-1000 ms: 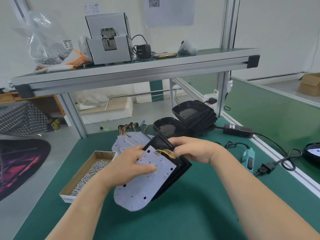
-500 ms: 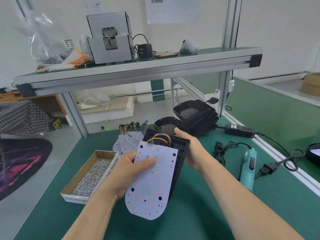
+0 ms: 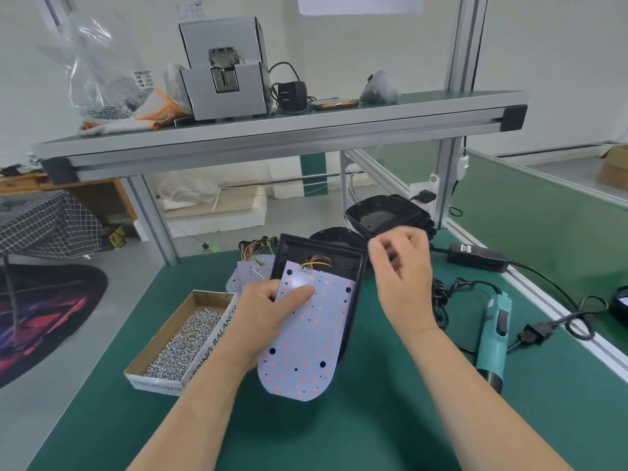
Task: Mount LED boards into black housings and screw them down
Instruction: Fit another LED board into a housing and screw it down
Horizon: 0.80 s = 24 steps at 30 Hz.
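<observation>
Above the table (image 3: 339, 436) your left hand (image 3: 268, 314) pinches the board (image 3: 306, 351) against the housing (image 3: 343, 263), your blurred right hand (image 3: 401, 273) curled, grip unclear

The LED board (image 3: 306, 334) is a thin, smooth sheet with a matt white face. Behind it, the black housing (image 3: 343, 263) is moulded plastic with a dull sheen; the stacked housings (image 3: 384, 215) farther back look glossier. To the left, a plain cardboard box (image 3: 212, 341) holds bright metal screws (image 3: 183, 341). The table (image 3: 339, 436) has a matt green covering. The far shelf frame (image 3: 272, 141) is brushed aluminium. At right lies a smooth teal plastic screwdriver (image 3: 494, 331).
</observation>
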Each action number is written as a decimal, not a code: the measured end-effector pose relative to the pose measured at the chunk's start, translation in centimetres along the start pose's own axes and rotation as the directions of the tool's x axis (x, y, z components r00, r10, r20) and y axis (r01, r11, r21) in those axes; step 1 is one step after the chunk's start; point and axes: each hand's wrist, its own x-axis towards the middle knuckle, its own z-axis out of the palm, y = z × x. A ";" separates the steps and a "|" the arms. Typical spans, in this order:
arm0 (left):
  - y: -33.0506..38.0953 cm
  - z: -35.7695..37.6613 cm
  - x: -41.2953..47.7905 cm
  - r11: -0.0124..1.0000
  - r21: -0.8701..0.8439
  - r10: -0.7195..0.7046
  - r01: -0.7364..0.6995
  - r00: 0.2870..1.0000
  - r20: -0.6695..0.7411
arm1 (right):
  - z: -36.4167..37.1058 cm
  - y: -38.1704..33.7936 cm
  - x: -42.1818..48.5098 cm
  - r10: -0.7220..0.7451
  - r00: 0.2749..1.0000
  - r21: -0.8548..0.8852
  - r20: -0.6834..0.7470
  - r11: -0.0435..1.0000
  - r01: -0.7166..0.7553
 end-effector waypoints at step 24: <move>-1.8 2.3 -0.5 0.999 0.029 0.026 -0.020 0.971 -0.237 | 1.6 -1.3 -0.9 0.143 0.871 -0.048 0.470 0.989 -0.137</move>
